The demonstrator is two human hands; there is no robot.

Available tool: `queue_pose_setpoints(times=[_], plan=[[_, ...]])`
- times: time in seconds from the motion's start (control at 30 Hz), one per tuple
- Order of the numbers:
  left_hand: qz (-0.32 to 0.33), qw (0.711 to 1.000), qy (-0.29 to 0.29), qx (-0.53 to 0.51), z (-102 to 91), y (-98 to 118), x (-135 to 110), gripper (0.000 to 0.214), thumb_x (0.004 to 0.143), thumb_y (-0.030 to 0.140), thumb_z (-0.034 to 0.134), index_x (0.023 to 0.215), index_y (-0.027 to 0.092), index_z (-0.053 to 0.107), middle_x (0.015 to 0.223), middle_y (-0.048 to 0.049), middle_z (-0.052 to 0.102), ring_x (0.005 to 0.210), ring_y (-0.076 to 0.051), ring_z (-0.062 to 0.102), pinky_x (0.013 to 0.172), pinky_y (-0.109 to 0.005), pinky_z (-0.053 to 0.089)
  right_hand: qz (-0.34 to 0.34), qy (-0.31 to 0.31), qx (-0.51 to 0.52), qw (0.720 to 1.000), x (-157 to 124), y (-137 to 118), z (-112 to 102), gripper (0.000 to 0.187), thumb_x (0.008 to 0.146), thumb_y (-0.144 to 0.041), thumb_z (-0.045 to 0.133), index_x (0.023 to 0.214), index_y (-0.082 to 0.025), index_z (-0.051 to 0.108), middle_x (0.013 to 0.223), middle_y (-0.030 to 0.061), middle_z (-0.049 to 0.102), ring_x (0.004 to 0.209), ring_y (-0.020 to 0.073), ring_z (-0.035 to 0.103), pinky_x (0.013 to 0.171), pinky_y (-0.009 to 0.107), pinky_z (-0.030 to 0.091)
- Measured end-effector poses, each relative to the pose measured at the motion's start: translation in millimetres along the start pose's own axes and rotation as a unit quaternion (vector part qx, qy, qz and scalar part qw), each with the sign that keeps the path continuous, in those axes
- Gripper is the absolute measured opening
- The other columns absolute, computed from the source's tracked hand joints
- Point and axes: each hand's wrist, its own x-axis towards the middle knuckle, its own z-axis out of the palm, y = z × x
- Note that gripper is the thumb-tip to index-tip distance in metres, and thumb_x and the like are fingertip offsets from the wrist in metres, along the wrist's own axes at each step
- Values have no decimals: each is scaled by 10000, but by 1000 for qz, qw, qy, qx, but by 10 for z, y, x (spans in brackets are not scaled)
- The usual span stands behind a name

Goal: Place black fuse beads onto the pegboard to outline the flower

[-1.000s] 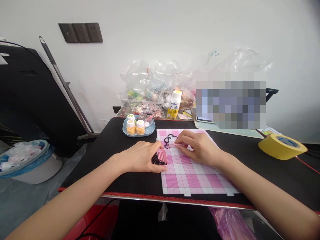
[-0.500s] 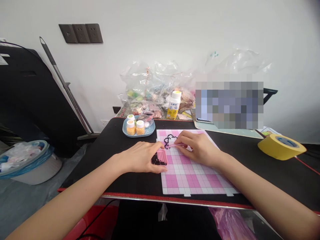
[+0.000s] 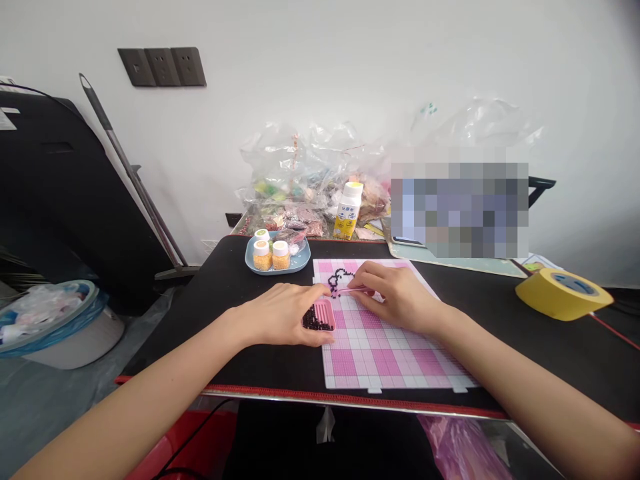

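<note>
A pink and white checked pegboard [image 3: 390,353] lies on the black mat [image 3: 525,340]. A small outline of black beads [image 3: 341,277] sits near the board's far left corner. My left hand [image 3: 283,313] is curled around a small pink tray [image 3: 320,315] of black beads at the board's left edge. My right hand [image 3: 397,293] pinches pink tweezers [image 3: 353,290], whose tips point at the bead outline.
A blue plate [image 3: 300,261] with small jars of orange beads stands behind my left hand. A white bottle [image 3: 349,209] and plastic bags [image 3: 305,180] of beads lie at the back. A yellow tape roll [image 3: 563,292] sits at the right. A bin [image 3: 55,327] stands on the floor at left.
</note>
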Motion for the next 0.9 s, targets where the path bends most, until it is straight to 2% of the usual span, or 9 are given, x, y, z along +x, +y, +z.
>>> queue_pose_setpoints(times=[0.9], plan=[[29,1000,5,-6,19,-24,7,633,820,563,536,1334,214,411,1255,-100,587,1071,-308,588,861,-385,433,6,-2,12,1000,7,-4,-9,201,908,-237,466,917,-153,648,850,57,633,664,116,592,601,251,479]])
